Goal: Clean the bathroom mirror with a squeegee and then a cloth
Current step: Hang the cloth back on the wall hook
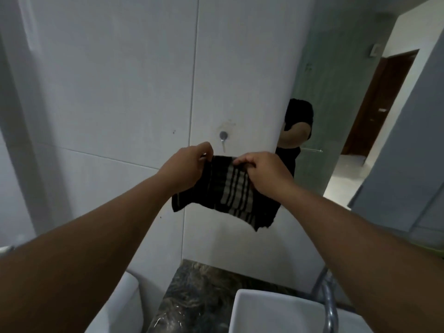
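Cloth of black fabric with pale grey stripes (230, 195) hangs in the air before the white tiled wall (120, 92), its top edge stretched level from left to right and its stripes running downward. Left hand (189, 167) pinches the upper left corner, grip clamped on the fabric; right hand (262, 171) clamps the top edge just beside it. Mirror (348, 104) stands to the right. Below lie the dark marbled bench (204, 292) and white square basin (271, 313).
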